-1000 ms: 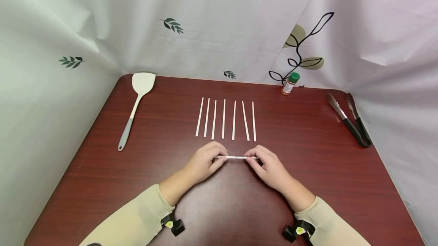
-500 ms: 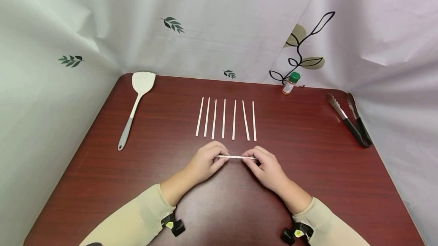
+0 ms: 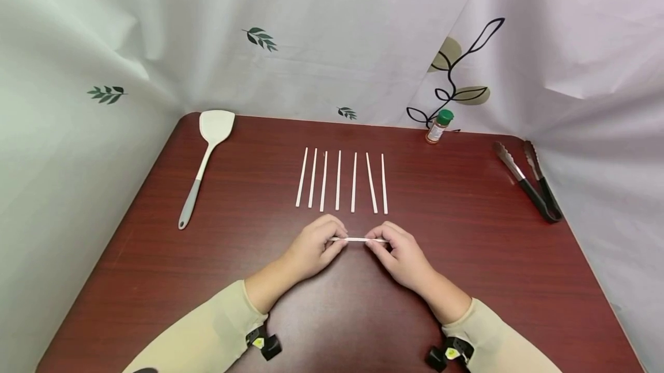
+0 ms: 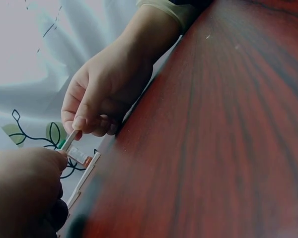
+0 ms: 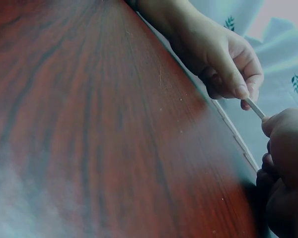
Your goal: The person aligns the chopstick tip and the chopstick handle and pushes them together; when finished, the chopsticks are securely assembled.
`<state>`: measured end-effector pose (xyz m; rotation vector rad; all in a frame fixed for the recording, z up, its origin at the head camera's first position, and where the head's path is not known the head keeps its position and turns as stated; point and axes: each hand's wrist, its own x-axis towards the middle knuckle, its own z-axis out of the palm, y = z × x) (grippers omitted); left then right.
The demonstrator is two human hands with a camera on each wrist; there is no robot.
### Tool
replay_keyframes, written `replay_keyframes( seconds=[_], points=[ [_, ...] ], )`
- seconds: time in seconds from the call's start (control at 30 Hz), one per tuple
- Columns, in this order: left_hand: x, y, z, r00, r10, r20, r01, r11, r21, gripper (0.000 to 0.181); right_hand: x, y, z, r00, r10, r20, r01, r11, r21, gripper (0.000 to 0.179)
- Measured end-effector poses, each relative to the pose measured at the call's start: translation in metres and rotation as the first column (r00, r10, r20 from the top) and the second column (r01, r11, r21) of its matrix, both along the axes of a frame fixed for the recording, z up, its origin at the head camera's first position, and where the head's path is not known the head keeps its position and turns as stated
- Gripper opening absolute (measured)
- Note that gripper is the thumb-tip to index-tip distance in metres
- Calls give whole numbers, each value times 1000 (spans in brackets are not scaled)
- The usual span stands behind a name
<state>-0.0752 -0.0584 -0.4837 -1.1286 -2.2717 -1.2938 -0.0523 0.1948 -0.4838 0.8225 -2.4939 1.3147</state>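
Between the two hands, a thin white stick (image 3: 356,239) lies crosswise, level with the table's front half. The left hand (image 3: 311,249) pinches its left part between thumb and fingers. On the other side, the right hand (image 3: 402,255) pinches its right part the same way. Only a short middle length shows in the head view; the fingers cover much of the rest. Both wrist views show the stick (image 4: 69,141) spanning the gap between the thumbs. Beyond the hands, several similar white sticks (image 3: 338,180) lie in a spaced row, pointing away from the person.
A white spatula (image 3: 217,127) with a grey handle lies at the left. At the back right stands a green-capped seasoning bottle (image 3: 436,131). Black-handled metal tongs (image 3: 534,191) lie spread near the right edge. Patterned white cloth (image 3: 311,61) surrounds the dark red table (image 3: 467,217).
The right hand has moved slightly left, narrowing the gap between the hands. A small break seen earlier in the stick's middle no longer shows. The row of sticks stays in place.
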Motion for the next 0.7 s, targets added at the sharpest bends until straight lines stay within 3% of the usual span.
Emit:
replay_keyframes(
  seconds=[0.3,0.4,0.5,0.6,0.7],
  points=[
    [4,5,0,999,28,30,-28,999,-20,17,0,1,0,1000,-8,0,8,1000,0,3],
    [5,10,0,998,38,45,-36,998,-50,11,-2,5,0,998,-61,6,61,998,-33,9],
    [7,12,-1,997,45,69,-40,996,-75,2,-4,8,2,988,-122,97,134,982,-135,17],
    [8,11,0,995,52,83,-45,996,-81,5,-8,9,4,952,-112,286,206,924,-322,24],
    [9,9,0,996,49,80,-42,995,-88,12,-12,10,6,889,-52,456,310,800,-513,34]
  ],
)
